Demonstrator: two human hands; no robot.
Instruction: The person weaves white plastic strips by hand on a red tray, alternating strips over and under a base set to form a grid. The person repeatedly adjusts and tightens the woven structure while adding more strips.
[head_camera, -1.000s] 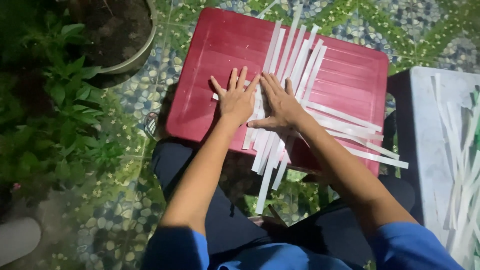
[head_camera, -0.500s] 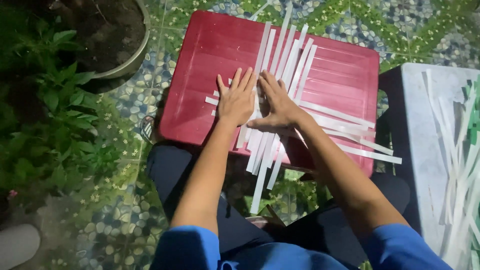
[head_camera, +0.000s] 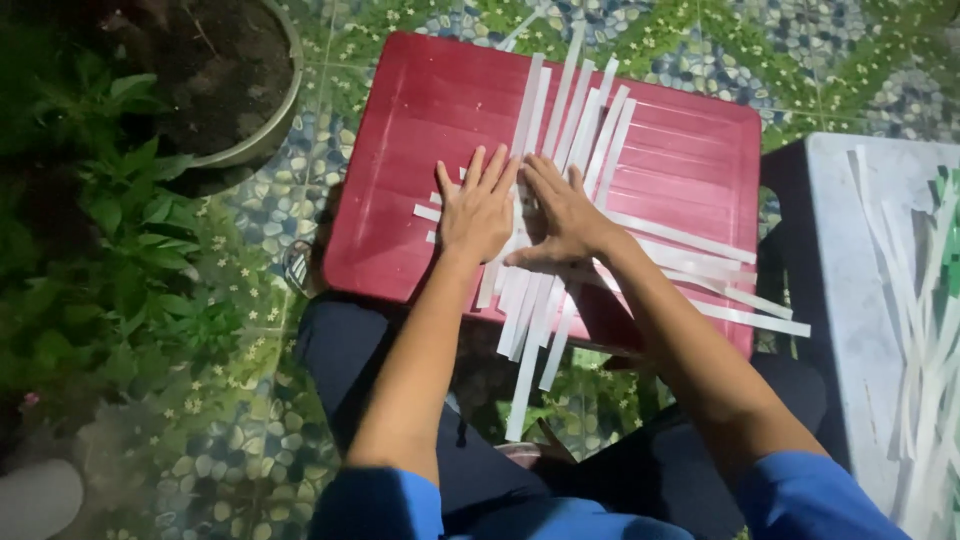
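It is night, and one bright light shines down from near the camera. The red stool top (head_camera: 420, 150) is lit well, and the white strips (head_camera: 560, 110) past the fingertips look very bright, almost glowing. The left hand (head_camera: 478, 212) and right hand (head_camera: 562, 215) are clear and sharp, with small dark shadows under the fingers. Far out to the left of the fingers, the green plants (head_camera: 120, 260) and the round pot (head_camera: 245, 110) sink into the dark. The corners are dimmer. The grey table (head_camera: 850, 300) off to the right looks pale and a bit soft. Near the bottom edge, the blue sleeves are blurry.
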